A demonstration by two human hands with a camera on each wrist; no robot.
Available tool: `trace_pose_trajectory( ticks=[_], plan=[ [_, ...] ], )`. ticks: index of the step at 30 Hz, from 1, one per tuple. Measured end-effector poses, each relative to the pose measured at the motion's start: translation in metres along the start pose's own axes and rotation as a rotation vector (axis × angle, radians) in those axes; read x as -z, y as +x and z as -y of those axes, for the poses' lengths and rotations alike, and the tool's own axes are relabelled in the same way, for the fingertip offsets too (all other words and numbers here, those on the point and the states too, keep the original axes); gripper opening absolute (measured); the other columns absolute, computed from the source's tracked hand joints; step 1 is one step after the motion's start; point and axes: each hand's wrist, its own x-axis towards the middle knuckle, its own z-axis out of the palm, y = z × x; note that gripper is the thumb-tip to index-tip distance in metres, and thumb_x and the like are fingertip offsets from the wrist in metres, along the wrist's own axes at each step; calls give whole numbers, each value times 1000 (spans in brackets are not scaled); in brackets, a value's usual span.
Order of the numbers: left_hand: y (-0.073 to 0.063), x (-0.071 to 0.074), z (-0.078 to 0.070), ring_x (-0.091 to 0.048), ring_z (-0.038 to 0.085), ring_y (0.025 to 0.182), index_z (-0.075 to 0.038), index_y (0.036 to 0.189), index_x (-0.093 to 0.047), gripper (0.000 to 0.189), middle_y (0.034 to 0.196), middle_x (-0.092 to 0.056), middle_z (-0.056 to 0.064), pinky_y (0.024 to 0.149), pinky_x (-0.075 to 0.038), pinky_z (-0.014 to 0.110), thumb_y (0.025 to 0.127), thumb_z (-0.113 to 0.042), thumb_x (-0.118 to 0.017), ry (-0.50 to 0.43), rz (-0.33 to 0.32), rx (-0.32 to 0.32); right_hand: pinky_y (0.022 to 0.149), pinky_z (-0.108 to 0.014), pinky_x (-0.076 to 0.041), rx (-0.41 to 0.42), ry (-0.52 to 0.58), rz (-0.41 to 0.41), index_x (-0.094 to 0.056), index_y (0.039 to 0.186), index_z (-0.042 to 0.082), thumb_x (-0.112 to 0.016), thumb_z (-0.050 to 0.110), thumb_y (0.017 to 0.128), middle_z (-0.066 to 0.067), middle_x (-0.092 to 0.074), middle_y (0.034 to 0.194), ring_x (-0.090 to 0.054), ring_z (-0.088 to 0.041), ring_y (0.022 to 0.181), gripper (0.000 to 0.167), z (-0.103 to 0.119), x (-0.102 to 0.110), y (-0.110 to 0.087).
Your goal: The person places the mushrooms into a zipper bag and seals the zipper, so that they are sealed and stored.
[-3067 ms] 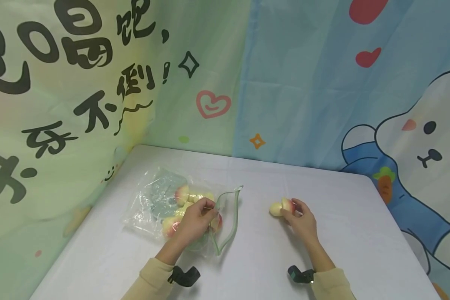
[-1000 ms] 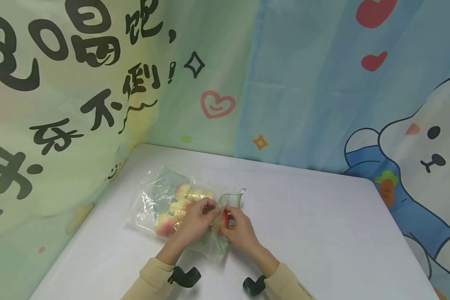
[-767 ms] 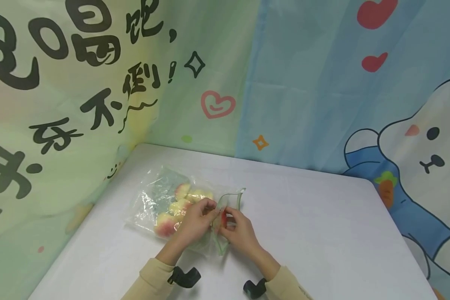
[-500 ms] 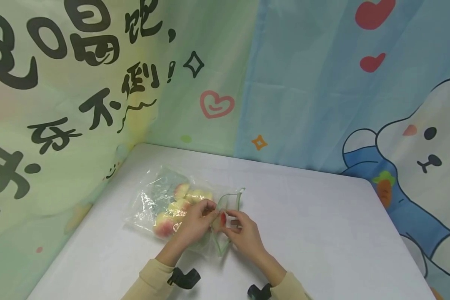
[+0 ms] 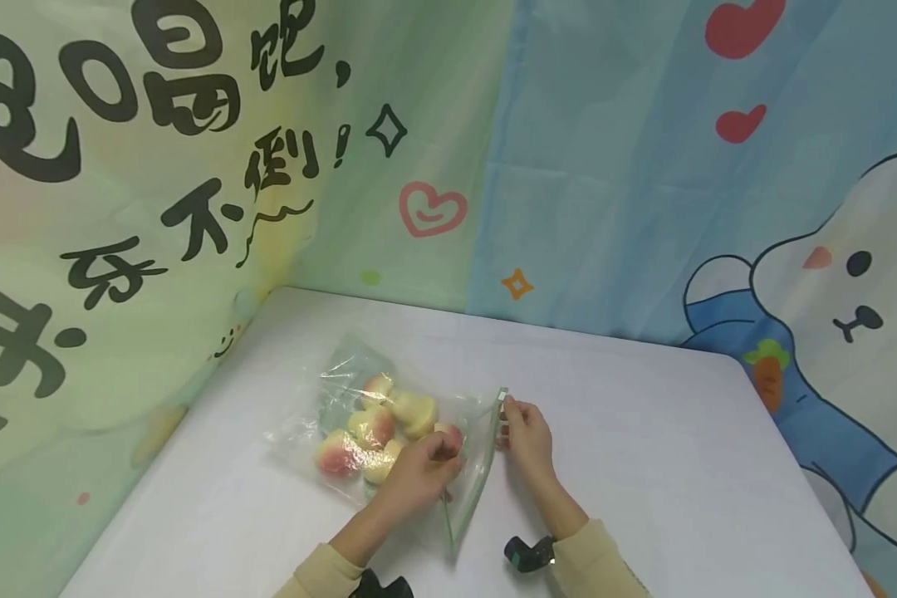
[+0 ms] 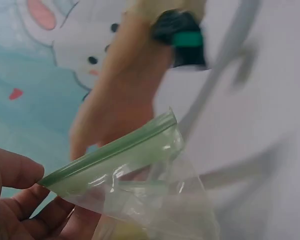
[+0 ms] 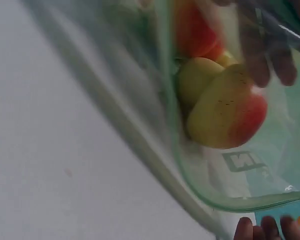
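A clear zip bag (image 5: 478, 482) with a green-edged mouth lies on the table, holding several yellow-and-red, two-lobed fruits (image 5: 338, 453). My left hand (image 5: 419, 473) is at the near part of the mouth; in the left wrist view its thumb and forefinger pinch the green zip strip (image 6: 115, 147). At the far corner of the mouth, my right hand (image 5: 531, 436) pinches the strip's end, its other fingers behind it. In the right wrist view a fruit (image 7: 230, 107) lies inside near the opening, and fingers show through the film at upper right.
The white table (image 5: 643, 448) extends right of the bag, its far edge against a printed cloth backdrop (image 5: 590, 208). Black wrist cameras (image 5: 529, 554) sit on both forearms, close to the tabletop.
My right hand brought a fruit into the bag, let go, and moved to the mouth's far corner. My left hand shifted right and nearer, and the mouth is drawn straighter.
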Motion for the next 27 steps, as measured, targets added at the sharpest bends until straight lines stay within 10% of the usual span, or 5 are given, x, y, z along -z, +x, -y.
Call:
trace_pose_trajectory(
  ticks=[13,21,27],
  plan=[
    [4,-11,-10,-65,19,95,-5,104,-64,15,102,-67,5,85,-54,31,90,-2,-62,278,36,-218,73,-27,-57,27,7,22,-70,111,3,-58,32,98,-9,-72,96,-68,-17,86,33,17,16,12],
    [32,11,-42,-61,9,77,-10,101,-69,14,92,-67,-1,63,-52,23,92,-3,-60,321,-136,-323,65,-24,-52,314,-47,105,-71,106,6,-58,20,99,-8,-71,87,-61,-16,76,20,62,25,3],
    [65,29,-71,-56,21,111,-10,118,-66,25,115,-67,2,89,-50,34,93,-10,-65,513,-192,-493,64,-29,-48,534,-152,189,-71,104,9,-56,17,100,-2,-69,81,-58,-14,70,17,92,30,-4]
  ],
)
